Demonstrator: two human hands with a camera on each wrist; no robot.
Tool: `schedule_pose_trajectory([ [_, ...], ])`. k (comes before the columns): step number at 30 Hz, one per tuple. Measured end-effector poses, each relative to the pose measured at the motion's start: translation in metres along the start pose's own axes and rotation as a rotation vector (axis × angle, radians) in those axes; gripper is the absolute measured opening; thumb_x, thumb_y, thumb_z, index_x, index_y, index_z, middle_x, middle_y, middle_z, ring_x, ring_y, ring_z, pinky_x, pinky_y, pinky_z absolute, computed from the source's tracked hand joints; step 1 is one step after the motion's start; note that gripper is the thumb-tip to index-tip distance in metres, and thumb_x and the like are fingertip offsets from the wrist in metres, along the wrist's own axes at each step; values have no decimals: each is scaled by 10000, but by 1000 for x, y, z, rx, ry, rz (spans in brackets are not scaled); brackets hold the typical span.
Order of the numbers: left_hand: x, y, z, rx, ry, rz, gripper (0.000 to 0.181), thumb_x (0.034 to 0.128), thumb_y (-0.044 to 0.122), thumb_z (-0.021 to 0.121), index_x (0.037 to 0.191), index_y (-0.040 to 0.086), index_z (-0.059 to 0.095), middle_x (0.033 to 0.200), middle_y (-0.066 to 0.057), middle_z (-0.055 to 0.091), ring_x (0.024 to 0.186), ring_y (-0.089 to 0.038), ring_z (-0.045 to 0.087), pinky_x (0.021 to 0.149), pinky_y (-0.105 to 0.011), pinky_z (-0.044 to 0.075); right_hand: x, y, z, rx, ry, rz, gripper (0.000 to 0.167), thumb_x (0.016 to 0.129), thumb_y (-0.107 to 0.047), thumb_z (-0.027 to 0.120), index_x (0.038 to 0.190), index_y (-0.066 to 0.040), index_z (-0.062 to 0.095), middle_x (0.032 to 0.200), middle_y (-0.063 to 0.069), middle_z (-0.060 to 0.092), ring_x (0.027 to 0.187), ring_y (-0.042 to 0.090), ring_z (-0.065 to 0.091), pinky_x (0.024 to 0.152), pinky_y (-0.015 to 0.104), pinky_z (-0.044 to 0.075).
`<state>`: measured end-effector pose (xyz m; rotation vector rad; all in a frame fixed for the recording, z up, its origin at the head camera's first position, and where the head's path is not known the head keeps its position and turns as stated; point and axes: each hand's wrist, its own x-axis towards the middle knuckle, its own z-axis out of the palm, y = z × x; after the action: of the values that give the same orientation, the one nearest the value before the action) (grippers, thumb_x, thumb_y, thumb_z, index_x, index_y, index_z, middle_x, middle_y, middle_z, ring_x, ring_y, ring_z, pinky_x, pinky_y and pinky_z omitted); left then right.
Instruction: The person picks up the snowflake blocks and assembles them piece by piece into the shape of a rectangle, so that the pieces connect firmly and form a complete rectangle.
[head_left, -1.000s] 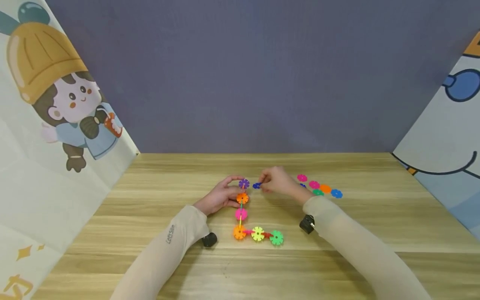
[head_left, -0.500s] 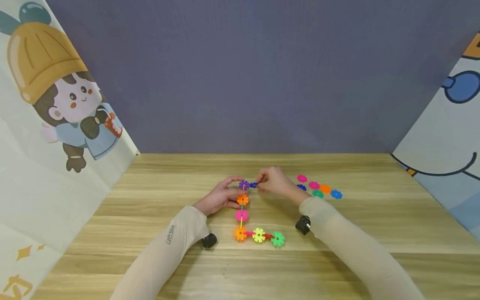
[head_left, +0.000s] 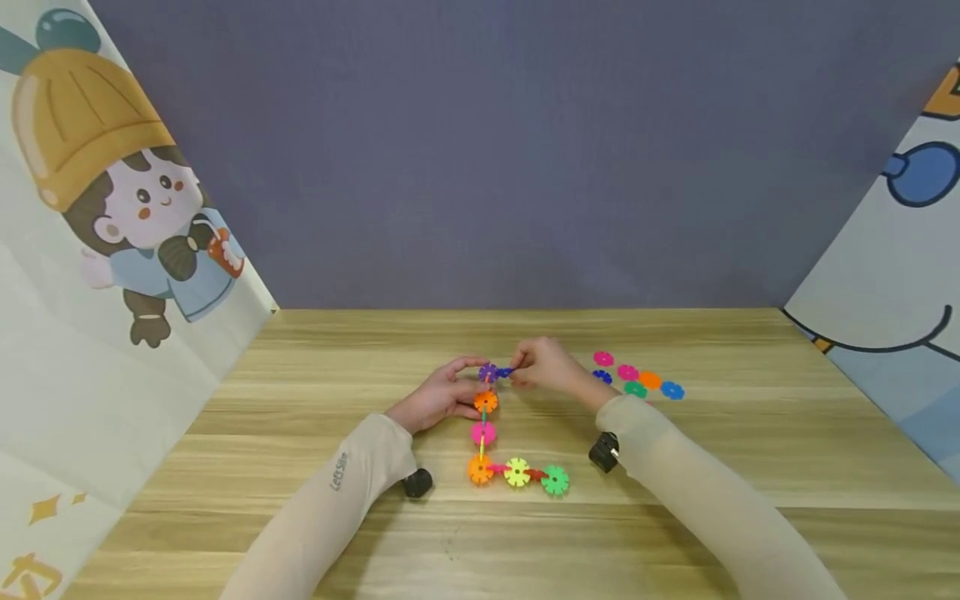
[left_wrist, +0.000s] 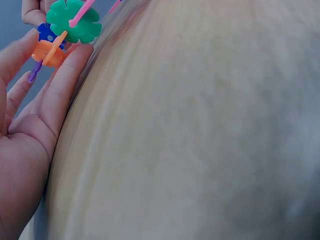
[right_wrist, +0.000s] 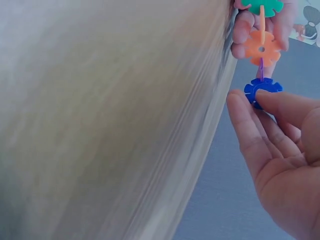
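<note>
A chain of interlocking snowflake discs stands in an L shape in the head view. Its upright run has a purple disc point(head_left: 488, 372), an orange disc point(head_left: 486, 402) and a pink disc point(head_left: 483, 433). From the corner orange disc point(head_left: 481, 469), a yellow disc point(head_left: 517, 472) and a green disc point(head_left: 556, 480) extend rightward. My left hand point(head_left: 442, 393) holds the far end, its fingers about an orange disc point(left_wrist: 47, 53) in the left wrist view. With thumb and fingers, my right hand point(head_left: 549, 365) pinches a blue disc point(right_wrist: 263, 91) against the purple disc's edge; fingers partly hide the joint.
Loose discs lie right of my right hand: pink point(head_left: 627, 372), orange point(head_left: 650, 380), green point(head_left: 635, 389), light blue point(head_left: 672, 390), dark blue point(head_left: 602, 377) and another pink disc point(head_left: 603, 358). A dark panel point(head_left: 525, 167) rises behind the wooden table point(head_left: 315, 350).
My right hand has moved slightly left with the blue disc, closing the gap to the purple disc. The left hand keeps its place on the chain.
</note>
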<state>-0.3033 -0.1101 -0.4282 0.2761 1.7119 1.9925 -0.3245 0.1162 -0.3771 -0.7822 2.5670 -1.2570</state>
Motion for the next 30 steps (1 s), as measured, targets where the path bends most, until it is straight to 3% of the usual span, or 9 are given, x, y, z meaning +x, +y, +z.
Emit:
schedule_pose_trajectory([
  [4,-3,1,-3,20,-5,-3,526,1010,-41,505,1506,9,337,977,-67,691,828,-162,688,698,-286,611,1,-1,3,61,-9,15,35,887,88,667,878,112,643,823,179,716,711,287,722,632,327,617],
  [10,-6,1,-7,34,38,-4,503,1002,-62,506,1480,-30,354,973,-69,701,818,-157,693,711,-282,609,5,-5,12,167,-13,29,28,869,133,656,849,129,637,819,213,702,729,338,725,652,354,622],
  [17,-5,-1,-1,16,51,1,431,985,-67,531,1392,-61,389,931,-63,677,779,-151,691,714,-305,614,8,0,17,199,-22,51,114,837,196,657,792,111,595,783,240,683,741,386,721,644,374,623],
  [23,-2,-2,2,32,29,4,421,980,4,570,1364,21,399,1028,-143,704,807,-188,703,715,-342,616,3,9,3,298,-59,96,70,841,134,708,883,128,652,819,212,704,782,352,722,714,419,620],
  [30,-3,-2,3,30,8,23,437,970,4,546,1375,32,383,1177,-248,660,791,-168,686,677,-324,613,-13,20,-29,218,-87,89,326,840,58,732,1130,162,627,938,179,721,857,224,694,789,376,607],
])
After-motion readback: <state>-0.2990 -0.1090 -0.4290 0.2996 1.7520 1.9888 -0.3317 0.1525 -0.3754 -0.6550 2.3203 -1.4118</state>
